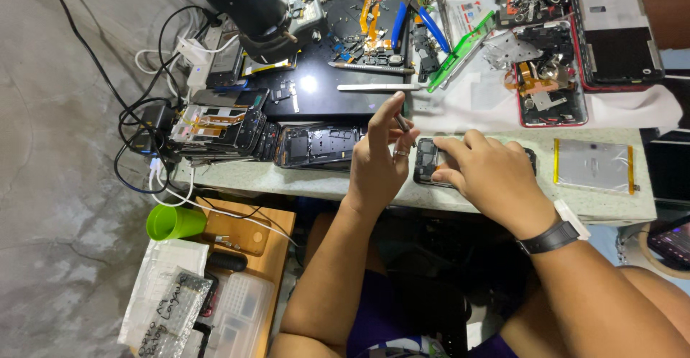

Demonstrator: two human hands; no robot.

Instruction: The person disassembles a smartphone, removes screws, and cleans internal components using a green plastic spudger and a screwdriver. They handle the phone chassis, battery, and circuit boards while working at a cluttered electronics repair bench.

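Right hand, wearing a dark wristband, presses flat with fingers curled on an opened phone lying at the bench's front edge. Just beside it, the left hand is raised, fingers pinched together on a thin metal tool. A flat silver battery lies near the front right corner.
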